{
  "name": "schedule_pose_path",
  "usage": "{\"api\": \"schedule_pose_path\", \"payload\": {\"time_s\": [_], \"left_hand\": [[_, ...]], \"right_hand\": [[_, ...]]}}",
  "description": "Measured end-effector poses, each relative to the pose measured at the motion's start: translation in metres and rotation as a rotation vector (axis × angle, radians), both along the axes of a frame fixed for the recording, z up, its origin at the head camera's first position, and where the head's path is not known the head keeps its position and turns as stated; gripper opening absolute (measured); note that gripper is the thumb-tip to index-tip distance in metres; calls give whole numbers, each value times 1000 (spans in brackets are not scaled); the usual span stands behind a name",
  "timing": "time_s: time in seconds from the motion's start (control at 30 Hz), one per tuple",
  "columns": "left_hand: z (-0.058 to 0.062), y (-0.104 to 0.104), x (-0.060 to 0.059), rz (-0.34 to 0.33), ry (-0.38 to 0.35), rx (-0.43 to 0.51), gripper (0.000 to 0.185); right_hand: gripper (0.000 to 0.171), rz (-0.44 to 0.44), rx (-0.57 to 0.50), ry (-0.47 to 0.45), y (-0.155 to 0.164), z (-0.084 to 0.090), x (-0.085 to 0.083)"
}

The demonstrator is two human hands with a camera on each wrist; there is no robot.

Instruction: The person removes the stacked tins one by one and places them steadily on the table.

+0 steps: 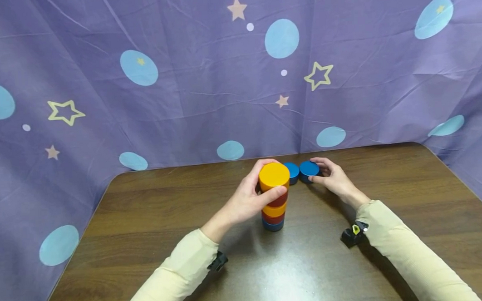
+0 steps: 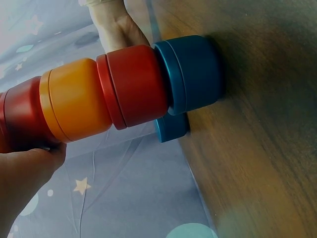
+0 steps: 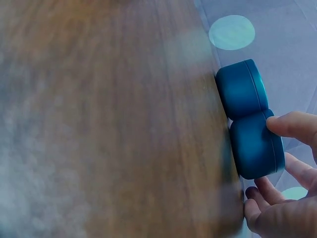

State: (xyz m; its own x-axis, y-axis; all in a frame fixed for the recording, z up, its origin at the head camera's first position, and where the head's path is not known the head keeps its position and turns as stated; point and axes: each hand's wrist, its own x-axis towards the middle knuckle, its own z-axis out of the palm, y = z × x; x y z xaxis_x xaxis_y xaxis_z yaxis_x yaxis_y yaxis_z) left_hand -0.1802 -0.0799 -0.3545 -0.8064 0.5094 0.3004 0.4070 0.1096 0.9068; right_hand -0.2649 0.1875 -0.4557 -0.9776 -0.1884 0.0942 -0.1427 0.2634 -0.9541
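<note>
Leftmost, the left hand (image 1: 247,200) curled round the upper part of the stack (image 1: 274,196), thumb across the front just under the orange top piece (image 1: 274,176). Only the left wrist view showed the stack's full order: red (image 2: 22,114), orange (image 2: 77,99), red (image 2: 136,84), then a blue base (image 2: 193,72) standing on the table (image 2: 257,148). These pieces were smooth, glossy, round tubs with rounded edges. Just right of the stack and behind it lay a blue tub (image 1: 292,171), touching a second blue tub (image 1: 309,170). The right hand (image 1: 334,179) cupped that second tub, fingers bent around its far side and thumb at its near edge. Closer up, the right wrist view showed a fingertip (image 3: 292,124) pressing its rim (image 3: 257,148), the two tubs side by side on dark wood grain.
</note>
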Motion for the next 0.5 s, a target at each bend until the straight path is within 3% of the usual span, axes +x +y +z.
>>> {"api": "schedule_pose_path", "payload": {"time_s": [0.5], "left_hand": [[1, 0, 0, -9, -2, 10, 49]], "right_hand": [[65, 20, -34, -10, 2, 2, 2]]}}
